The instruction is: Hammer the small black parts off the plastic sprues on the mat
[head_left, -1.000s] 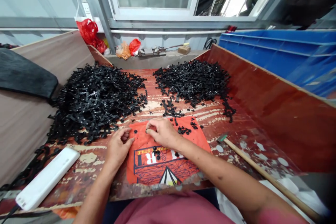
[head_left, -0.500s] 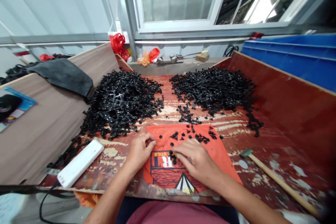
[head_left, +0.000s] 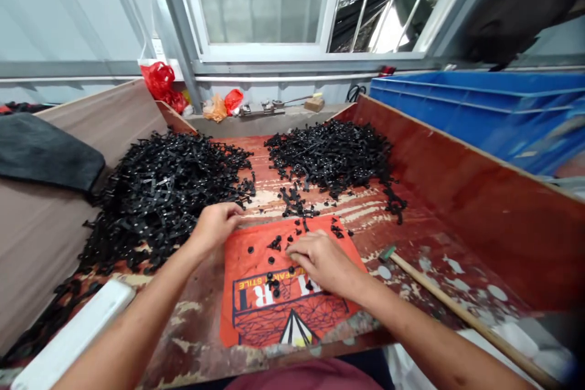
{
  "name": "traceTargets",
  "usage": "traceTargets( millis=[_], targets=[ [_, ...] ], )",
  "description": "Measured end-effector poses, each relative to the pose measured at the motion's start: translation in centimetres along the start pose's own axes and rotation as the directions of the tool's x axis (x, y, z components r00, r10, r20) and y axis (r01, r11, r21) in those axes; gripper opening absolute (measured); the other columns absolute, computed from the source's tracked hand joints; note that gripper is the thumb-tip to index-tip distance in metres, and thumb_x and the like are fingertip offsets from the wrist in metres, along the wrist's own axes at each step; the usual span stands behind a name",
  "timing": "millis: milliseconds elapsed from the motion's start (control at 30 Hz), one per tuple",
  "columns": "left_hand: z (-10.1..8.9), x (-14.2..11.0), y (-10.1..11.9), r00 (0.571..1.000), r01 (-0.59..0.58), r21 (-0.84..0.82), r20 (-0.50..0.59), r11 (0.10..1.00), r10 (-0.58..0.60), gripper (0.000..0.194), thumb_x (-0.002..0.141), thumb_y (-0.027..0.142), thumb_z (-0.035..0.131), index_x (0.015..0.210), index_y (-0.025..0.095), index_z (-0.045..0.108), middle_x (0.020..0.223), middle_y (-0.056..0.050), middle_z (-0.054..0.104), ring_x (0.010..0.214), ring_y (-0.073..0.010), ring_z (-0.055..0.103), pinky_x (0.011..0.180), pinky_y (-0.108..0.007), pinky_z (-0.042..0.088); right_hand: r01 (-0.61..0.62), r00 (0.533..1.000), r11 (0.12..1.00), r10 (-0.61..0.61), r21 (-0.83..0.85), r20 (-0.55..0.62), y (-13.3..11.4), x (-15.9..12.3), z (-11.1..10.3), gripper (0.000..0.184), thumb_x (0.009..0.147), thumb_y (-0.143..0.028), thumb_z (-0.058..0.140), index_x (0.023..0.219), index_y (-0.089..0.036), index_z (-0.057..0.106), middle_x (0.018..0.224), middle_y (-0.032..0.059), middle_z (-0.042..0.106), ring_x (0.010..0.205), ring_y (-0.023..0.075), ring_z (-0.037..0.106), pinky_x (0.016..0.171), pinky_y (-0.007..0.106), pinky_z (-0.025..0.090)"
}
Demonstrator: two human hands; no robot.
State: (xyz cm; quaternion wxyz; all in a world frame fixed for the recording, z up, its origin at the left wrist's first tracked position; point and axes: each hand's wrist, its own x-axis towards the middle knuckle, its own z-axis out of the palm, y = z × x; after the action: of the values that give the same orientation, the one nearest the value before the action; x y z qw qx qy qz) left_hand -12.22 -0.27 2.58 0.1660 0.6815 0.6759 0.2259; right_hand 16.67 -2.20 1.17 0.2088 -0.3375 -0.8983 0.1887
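Note:
An orange printed cloth [head_left: 237, 311] lies on the worn red tabletop, with several small round black parts [head_left: 271, 260] scattered over it. My left hand [head_left: 217, 228] is by the cloth's far left corner, beside a large heap of black strip-like pieces [head_left: 169, 177]. Its fingers are curled together, and whatever they hold is too small to make out. Over the cloth's right half, my right hand [head_left: 322, 259] has thumb and fingers drawn together close to the small black parts. Anything within that pinch is hidden.
A second black heap [head_left: 331, 152] lies at the back right. A hammer [head_left: 434, 286] rests on the right and a white box-shaped device [head_left: 73, 335] at the near left. Wooden side boards [head_left: 457, 207] border the table; a blue crate [head_left: 457, 103] stands beyond the right one.
The view has turned to the right. My left hand has moved forward to the cloth's far left corner. My right hand has shifted slightly forward, off the near group of small black parts.

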Motion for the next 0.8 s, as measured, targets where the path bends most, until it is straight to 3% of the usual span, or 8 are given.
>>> traceTargets(
  millis=[133,267,367,500,567,667,733,800],
  targets=[
    [5.3,5.0,2.0,0.998,-0.028,0.018,0.048,0.999,0.027,0.018,0.069,0.013,0.061,0.076,0.021,0.075,0.075,-0.005,0.075,0.077,-0.0204,0.067,0.076,-0.028,0.047,0.004,1.0,0.999,-0.003,-0.035,0.011,0.9,1.7,-1.0,0.021,0.091,-0.009,0.062,0.088,-0.024,0.078,0.085,-0.0009,0.077,0.08,0.0162,0.067,0.08,0.029,0.045],
    [6.1,7.4,2.1,0.999,-0.006,-0.021,0.05,1.0,0.007,0.016,0.059,0.008,0.063,0.051,0.021,0.061,0.061,-0.004,0.067,0.072,-0.0211,0.064,0.074,-0.029,0.046,0.018,0.999,0.994,-0.013,-0.108,0.047,2.3,2.8,-1.8,0.022,0.091,-0.01,0.061,0.089,-0.025,0.077,0.082,-0.0034,0.076,0.079,0.0142,0.067,0.079,0.026,0.045],
    [4.5,5.7,1.2,1.0,0.025,-0.116,0.001,0.993,-0.025,0.009,0.066,0.017,0.064,0.058,0.021,0.062,0.064,-0.003,0.066,0.07,-0.0196,0.062,0.071,-0.028,0.046,-0.02,0.998,0.985,0.031,-0.17,0.06,4.3,4.9,-1.9,0.021,0.094,-0.011,0.059,0.095,-0.023,0.076,0.091,-0.0008,0.076,0.086,0.0144,0.068,0.08,0.025,0.047],
    [1.5,-0.5,-0.2,0.991,0.117,-0.341,-0.021,0.933,-0.132,0.022,0.085,0.036,0.053,0.074,0.019,0.061,0.061,0.001,0.06,0.056,-0.0137,0.054,0.055,-0.023,0.043,-0.073,0.992,0.952,0.1,-0.299,0.075,6.7,10.7,-0.4,0.02,0.098,-0.016,0.054,0.104,-0.017,0.072,0.11,0.0089,0.071,0.107,0.0223,0.063,0.096,0.039,0.047],
    [0.4,-4.2,-0.8,0.945,0.274,-0.722,0.08,0.635,-0.317,0.023,0.078,0.04,0.068,0.077,0.018,0.062,0.062,0.003,0.059,0.055,-0.0107,0.053,0.051,-0.02,0.042,-0.061,0.985,0.939,0.112,-0.339,0.133,7.4,13.7,0.8,0.022,0.098,-0.03,0.06,0.115,-0.017,0.066,0.12,0.0091,0.065,0.107,0.0234,0.063,0.094,0.045,0.052],
    [-0.1,-9.2,-1.3,0.831,0.346,-0.915,0.196,0.208,-0.521,0.037,0.065,0.029,0.085,0.096,0.018,0.069,0.07,0.002,0.063,0.057,-0.0081,0.056,0.054,-0.017,0.048,-0.059,0.971,0.926,0.141,-0.373,0.194,7.9,16.6,2.1,0.035,0.096,-0.034,0.064,0.124,-0.015,0.06,0.125,0.012,0.061,0.105,0.0245,0.063,0.089,0.044,0.055],
    [0.2,-11.6,-1.4,0.769,0.351,-0.936,0.265,0.037,-0.582,0.045,0.059,0.019,0.089,0.1,0.017,0.071,0.075,-0.001,0.067,0.062,-0.0094,0.06,0.06,-0.019,0.054,-0.073,0.965,0.922,0.161,-0.38,0.205,8.1,17.2,2.2,0.036,0.096,-0.034,0.064,0.125,-0.013,0.06,0.125,0.0132,0.061,0.105,0.0248,0.064,0.088,0.044,0.055],
    [0.7,-13.2,-1.2,0.737,0.342,-0.937,0.312,-0.067,-0.599,0.045,0.055,0.012,0.09,0.097,0.016,0.072,0.081,-0.004,0.071,0.069,-0.0121,0.065,0.066,-0.022,0.057,-0.089,0.965,0.924,0.173,-0.371,0.199,7.9,16.8,1.8,0.035,0.096,-0.035,0.064,0.124,-0.014,0.06,0.125,0.0125,0.061,0.104,0.0243,0.064,0.087,0.044,0.056]
  ],
)
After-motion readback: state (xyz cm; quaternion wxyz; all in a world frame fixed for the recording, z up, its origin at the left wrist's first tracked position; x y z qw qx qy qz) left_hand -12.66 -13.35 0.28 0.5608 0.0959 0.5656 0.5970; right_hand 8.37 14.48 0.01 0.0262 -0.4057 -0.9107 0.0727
